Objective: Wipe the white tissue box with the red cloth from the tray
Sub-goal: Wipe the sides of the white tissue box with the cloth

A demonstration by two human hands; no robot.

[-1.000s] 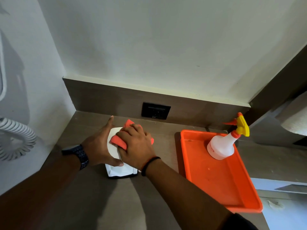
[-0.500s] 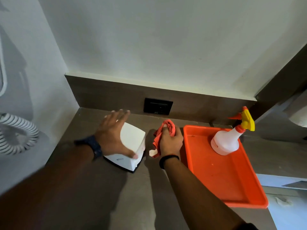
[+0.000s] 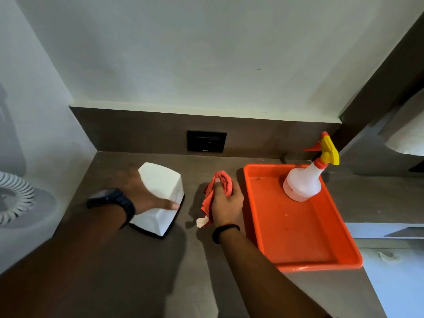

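The white tissue box (image 3: 161,180) stands on the brown counter, turned at an angle on its dark base. My left hand (image 3: 142,193) rests on its left side, thumb lying across the near face. To the right of the box, my right hand (image 3: 226,201) is closed around the bunched red cloth (image 3: 221,182), which hangs down to a pale tag near the counter. The cloth is apart from the box, between it and the orange tray (image 3: 296,251).
A white spray bottle (image 3: 302,183) with a yellow and orange trigger stands at the back of the tray. A black wall socket (image 3: 206,141) sits in the brown backsplash. A coiled white cord (image 3: 13,198) hangs at the left wall. The counter ends at right past the tray.
My right hand lifted the red cloth off the box top and moved it right, beside the tray. The box got turned at an angle under my left hand.
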